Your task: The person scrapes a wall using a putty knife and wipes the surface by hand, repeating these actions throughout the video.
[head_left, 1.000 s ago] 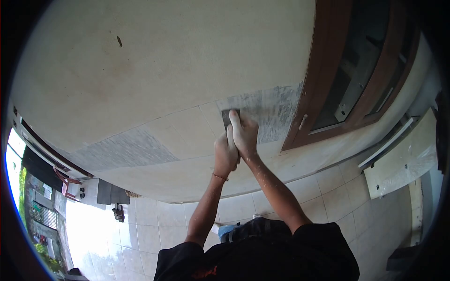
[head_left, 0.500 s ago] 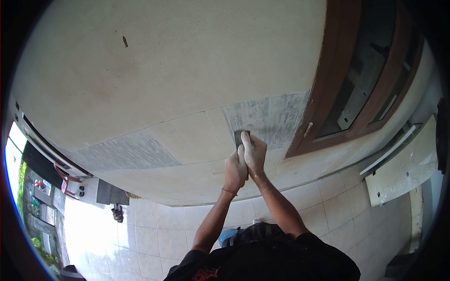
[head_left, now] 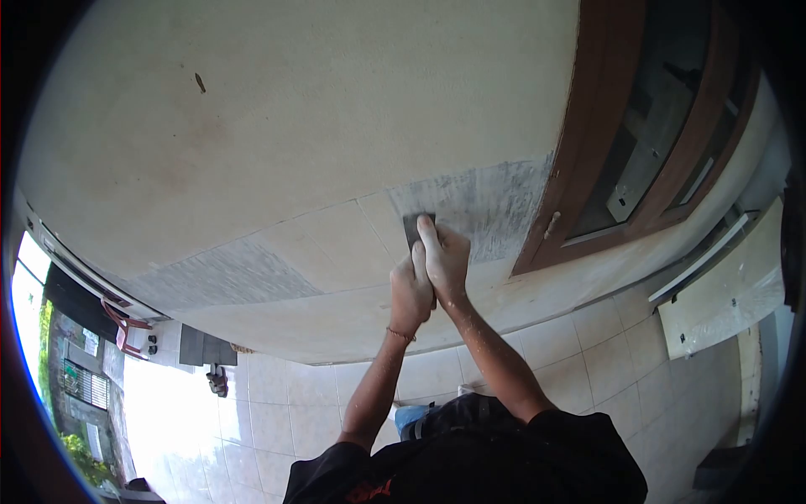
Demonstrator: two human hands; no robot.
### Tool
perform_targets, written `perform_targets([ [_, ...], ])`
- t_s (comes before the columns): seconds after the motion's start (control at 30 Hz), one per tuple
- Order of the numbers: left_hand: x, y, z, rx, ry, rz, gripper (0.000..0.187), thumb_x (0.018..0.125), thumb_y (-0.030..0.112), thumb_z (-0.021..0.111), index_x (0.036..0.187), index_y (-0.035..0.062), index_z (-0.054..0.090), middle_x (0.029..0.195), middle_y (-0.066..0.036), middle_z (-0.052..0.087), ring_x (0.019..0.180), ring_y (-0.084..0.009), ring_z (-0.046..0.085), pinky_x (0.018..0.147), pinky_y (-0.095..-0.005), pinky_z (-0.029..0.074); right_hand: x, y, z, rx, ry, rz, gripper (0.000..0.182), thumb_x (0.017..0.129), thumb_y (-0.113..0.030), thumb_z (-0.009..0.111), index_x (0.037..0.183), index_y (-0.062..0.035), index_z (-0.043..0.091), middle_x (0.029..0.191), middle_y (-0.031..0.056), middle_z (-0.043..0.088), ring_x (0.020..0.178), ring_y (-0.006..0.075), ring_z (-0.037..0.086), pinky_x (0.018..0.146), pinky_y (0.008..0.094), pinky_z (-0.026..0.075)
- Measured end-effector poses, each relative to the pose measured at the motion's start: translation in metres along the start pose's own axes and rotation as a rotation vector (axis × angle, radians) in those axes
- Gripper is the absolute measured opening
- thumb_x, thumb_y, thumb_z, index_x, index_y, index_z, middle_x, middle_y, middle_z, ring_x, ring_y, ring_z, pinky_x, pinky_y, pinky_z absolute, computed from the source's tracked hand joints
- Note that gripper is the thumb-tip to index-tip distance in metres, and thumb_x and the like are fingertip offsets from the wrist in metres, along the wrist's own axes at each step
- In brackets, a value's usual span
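Observation:
Both my hands grip a scraper with a dark, flat, squared blade (head_left: 411, 228) against the wall (head_left: 361, 109). My right hand (head_left: 447, 265) is closed on it, the thumb lying along the blade. Just below and to its left, my left hand (head_left: 409, 292) is wrapped round the lower part, which the fingers hide. The blade lies at the left edge of a grey, streaky patch (head_left: 495, 197) on the cream wall. White dust coats my fingers.
To the right is a brown-framed window (head_left: 546, 202). Another grey streaked patch (head_left: 227, 273) lies further left on the wall. Below are floor tiles (head_left: 315, 412), with footwear (head_left: 217, 382), a grey mat (head_left: 206, 347) and a red chair (head_left: 126, 326). A pale panel (head_left: 722, 315) leans at right.
My hands and the scraper have moved a little up the wall along the left edge of the grey patch. The view has shifted slightly. Both hands keep their grip.

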State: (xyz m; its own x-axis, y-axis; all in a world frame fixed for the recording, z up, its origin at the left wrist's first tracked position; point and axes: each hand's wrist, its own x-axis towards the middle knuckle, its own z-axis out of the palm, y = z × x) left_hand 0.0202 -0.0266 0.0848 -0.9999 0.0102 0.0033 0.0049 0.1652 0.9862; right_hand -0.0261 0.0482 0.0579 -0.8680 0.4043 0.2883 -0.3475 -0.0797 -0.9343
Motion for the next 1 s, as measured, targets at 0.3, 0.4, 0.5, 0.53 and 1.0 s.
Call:
perform_targets([
  [0.3,0.003,0.018,-0.01,-0.023,0.027,0.074,0.057,0.105,0.038,0.036,0.078,-0.0074,0.057,0.051,-0.008,0.053,0.04,-0.0128,0.051,0.037,-0.0321,0.039,0.004,-0.043,0.014,0.08,-0.034,-0.006,0.047,0.095,-0.023,0.064,0.059,-0.0003,0.043,0.055,-0.0053,0.036,0.057,0.0045,0.032,0.047,0.0294,0.027],
  [0.4,0.001,-0.041,0.004,0.013,0.063,0.083,0.057,0.105,0.038,0.036,0.081,-0.0081,0.059,0.052,-0.009,0.054,0.04,-0.0126,0.052,0.037,-0.0328,0.039,-0.017,0.027,-0.001,-0.043,0.004,0.015,0.046,0.095,-0.023,0.063,0.057,-0.002,0.046,0.055,-0.0061,0.04,0.056,0.0044,0.034,0.047,0.0287,0.028],
  [0.5,-0.006,-0.055,0.009,0.05,0.091,0.052,0.056,0.105,0.038,0.037,0.081,-0.0084,0.059,0.052,-0.009,0.055,0.04,-0.0126,0.052,0.037,-0.0331,0.039,-0.026,0.037,-0.006,-0.1,0.042,0.065,0.045,0.095,-0.021,0.063,0.058,-0.0014,0.046,0.055,-0.0055,0.041,0.058,0.0047,0.036,0.048,0.0278,0.03],
  [0.53,-0.004,-0.04,0.004,0.047,0.071,0.062,0.056,0.105,0.038,0.037,0.08,-0.0075,0.058,0.052,-0.008,0.054,0.039,-0.0122,0.051,0.036,-0.0323,0.038,-0.02,0.024,-0.002,-0.071,0.034,0.009,0.045,0.095,-0.021,0.063,0.058,-0.0016,0.046,0.055,-0.0056,0.04,0.058,0.0047,0.035,0.048,0.0279,0.029],
  [1.0,0.006,0.037,-0.012,-0.044,0.005,0.131,0.054,0.105,0.039,0.035,0.082,-0.0059,0.056,0.051,-0.005,0.051,0.038,-0.0109,0.05,0.032,-0.0284,0.034,0.011,-0.054,0.016,0.048,-0.018,-0.073,0.048,0.092,-0.024,0.066,0.058,0.0022,0.046,0.048,0.0003,0.038,0.051,0.0064,0.033,0.045,0.0314,0.029],
])
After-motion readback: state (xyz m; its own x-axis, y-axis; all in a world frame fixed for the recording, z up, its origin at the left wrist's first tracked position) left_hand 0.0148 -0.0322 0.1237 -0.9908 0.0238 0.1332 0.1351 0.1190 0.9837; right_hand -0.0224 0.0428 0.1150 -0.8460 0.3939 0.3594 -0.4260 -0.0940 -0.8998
